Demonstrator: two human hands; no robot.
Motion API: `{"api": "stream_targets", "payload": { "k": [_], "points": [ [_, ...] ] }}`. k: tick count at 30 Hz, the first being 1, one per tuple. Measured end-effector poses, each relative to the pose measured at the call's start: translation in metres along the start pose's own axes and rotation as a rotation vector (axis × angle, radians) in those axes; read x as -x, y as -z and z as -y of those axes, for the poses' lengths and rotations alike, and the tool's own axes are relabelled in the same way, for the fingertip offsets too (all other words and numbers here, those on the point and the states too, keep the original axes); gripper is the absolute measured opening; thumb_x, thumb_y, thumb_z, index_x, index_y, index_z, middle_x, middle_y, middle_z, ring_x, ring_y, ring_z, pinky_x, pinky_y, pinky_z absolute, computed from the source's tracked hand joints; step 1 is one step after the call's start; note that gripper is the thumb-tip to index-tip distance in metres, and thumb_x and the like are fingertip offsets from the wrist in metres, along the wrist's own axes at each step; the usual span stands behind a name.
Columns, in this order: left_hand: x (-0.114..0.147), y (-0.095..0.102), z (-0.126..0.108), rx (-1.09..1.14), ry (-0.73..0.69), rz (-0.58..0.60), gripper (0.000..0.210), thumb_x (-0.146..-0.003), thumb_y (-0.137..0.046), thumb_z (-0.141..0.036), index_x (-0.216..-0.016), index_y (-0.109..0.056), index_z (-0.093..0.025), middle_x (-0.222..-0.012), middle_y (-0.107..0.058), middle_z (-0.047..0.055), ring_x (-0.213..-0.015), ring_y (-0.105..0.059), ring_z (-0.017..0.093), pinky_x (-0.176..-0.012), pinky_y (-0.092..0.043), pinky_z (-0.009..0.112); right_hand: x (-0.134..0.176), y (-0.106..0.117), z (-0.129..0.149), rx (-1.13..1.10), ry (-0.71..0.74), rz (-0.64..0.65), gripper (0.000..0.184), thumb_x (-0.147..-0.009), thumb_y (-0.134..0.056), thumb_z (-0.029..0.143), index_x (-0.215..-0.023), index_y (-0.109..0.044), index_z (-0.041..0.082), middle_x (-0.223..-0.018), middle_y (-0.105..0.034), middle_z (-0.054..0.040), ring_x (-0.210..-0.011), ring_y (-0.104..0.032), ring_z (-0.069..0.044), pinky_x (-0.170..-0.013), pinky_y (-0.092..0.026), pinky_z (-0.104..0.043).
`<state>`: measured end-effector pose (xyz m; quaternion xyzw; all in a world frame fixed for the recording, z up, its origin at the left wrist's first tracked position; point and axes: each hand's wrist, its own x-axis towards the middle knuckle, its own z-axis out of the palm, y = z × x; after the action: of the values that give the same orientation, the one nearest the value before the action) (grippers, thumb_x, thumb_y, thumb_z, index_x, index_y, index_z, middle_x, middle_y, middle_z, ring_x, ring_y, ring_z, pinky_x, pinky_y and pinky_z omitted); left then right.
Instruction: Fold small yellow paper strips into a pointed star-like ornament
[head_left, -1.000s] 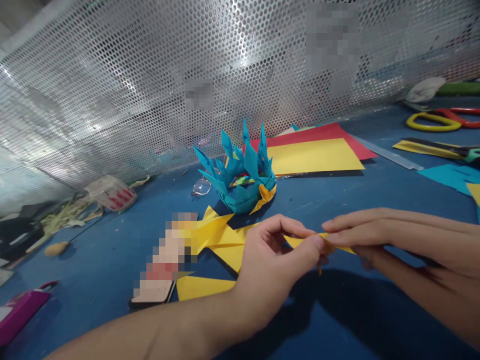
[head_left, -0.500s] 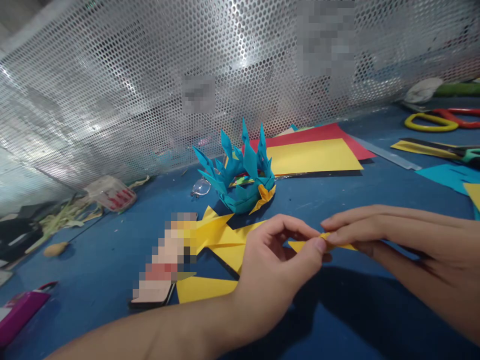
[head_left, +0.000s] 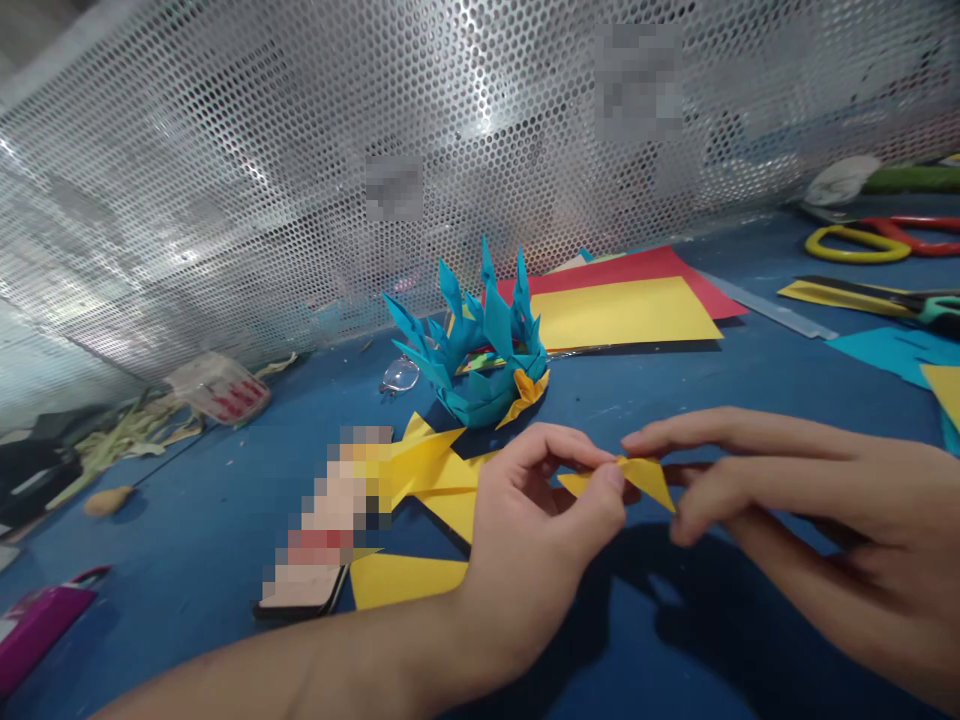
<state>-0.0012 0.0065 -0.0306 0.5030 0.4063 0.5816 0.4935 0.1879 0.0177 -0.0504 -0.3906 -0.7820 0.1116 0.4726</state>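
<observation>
A small folded piece of yellow paper (head_left: pixel 651 478) is pinched between the thumb and index finger of my left hand (head_left: pixel 536 550), above the blue table. One end of the paper slants down to the right. My right hand (head_left: pixel 817 500) is at that end, fingers apart, its index fingertip by the upper fold and a bent finger near the lower point. Beyond the hands stands a blue folded-paper ring with upright spikes (head_left: pixel 499 315), with an orange-yellow folded piece (head_left: pixel 527 395) at its lower front. More folded yellow paper (head_left: pixel 442 470) lies left of my left hand, partly hidden by it.
A phone (head_left: pixel 315 550) lies at left, beside a yellow sheet (head_left: pixel 405 580). Yellow paper (head_left: pixel 630 312) and red paper (head_left: pixel 600 277) lie behind, near a ruler (head_left: pixel 780 308). Scissors (head_left: pixel 855 243) are at right; glasses (head_left: pixel 399 376), a plastic cup (head_left: pixel 221 388) and a purple object (head_left: pixel 45 635) are leftward.
My right hand's fingers have parted from their grip on the paper, and the paper's right end now angles downward. My left hand keeps its pinch, shifted slightly left.
</observation>
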Motion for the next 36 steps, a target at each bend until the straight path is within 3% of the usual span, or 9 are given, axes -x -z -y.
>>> {"api": "stream_targets", "payload": {
  "k": [3,9,15,23,29,36],
  "points": [
    [0.003,0.001,0.000,-0.092,-0.060,-0.012,0.016,-0.074,-0.082,-0.011,-0.070,-0.070,-0.021,-0.076,-0.069,-0.001,-0.070,-0.065,0.012,-0.059,-0.052,0.018,-0.004,-0.005,0.004,0.020,-0.077,-0.024,0.026,-0.097,-0.072,0.056,-0.083,-0.080,0.036,-0.091,-0.082,-0.0033,-0.090,-0.083,-0.030,-0.068,-0.070,-0.034],
    [0.009,-0.001,-0.004,-0.158,-0.205,0.048,0.021,-0.075,-0.079,-0.003,-0.070,-0.073,-0.022,-0.082,-0.070,0.000,-0.076,-0.068,0.012,-0.064,-0.054,0.017,-0.010,-0.007,0.009,-0.004,-0.119,-0.022,0.035,-0.096,-0.073,0.067,-0.088,-0.080,0.034,-0.087,-0.078,-0.0044,-0.087,-0.080,-0.030,-0.068,-0.069,-0.035],
    [0.010,-0.001,-0.005,-0.197,-0.236,0.056,0.022,-0.077,-0.079,-0.003,-0.070,-0.074,-0.023,-0.081,-0.070,0.000,-0.073,-0.067,0.013,-0.057,-0.049,0.018,-0.004,0.001,-0.002,-0.248,-0.037,0.071,0.026,-0.105,-0.069,0.057,-0.088,-0.072,0.037,-0.091,-0.075,0.0056,-0.082,-0.074,-0.016,-0.073,-0.060,-0.022],
    [0.008,0.001,-0.001,-0.189,-0.129,0.100,0.016,-0.081,-0.082,-0.010,-0.076,-0.074,-0.023,-0.084,-0.073,0.001,-0.081,-0.068,0.016,-0.066,-0.054,0.021,-0.002,0.003,-0.003,-0.194,-0.066,0.103,0.036,-0.111,-0.059,0.051,-0.082,-0.066,0.031,-0.076,-0.066,0.0046,-0.062,-0.058,-0.016,-0.056,-0.048,-0.026],
    [0.005,0.004,0.002,-0.153,-0.029,0.110,0.012,-0.083,-0.084,-0.017,-0.080,-0.074,-0.022,-0.088,-0.072,0.002,-0.081,-0.068,0.017,-0.069,-0.060,0.025,-0.004,0.001,0.003,0.035,-0.191,-0.015,0.050,-0.102,-0.059,0.073,-0.081,-0.070,0.029,-0.071,-0.066,-0.0038,-0.068,-0.063,-0.025,-0.058,-0.055,-0.033],
    [0.006,0.003,0.001,-0.022,0.050,0.149,0.017,-0.091,-0.082,-0.026,-0.079,-0.071,-0.019,-0.086,-0.067,0.002,-0.075,-0.069,0.015,-0.067,-0.065,0.024,-0.006,0.002,0.005,0.082,-0.121,-0.065,0.045,-0.100,-0.064,0.071,-0.087,-0.075,0.030,-0.075,-0.071,-0.0045,-0.072,-0.069,-0.026,-0.062,-0.059,-0.033]
  ]
}}
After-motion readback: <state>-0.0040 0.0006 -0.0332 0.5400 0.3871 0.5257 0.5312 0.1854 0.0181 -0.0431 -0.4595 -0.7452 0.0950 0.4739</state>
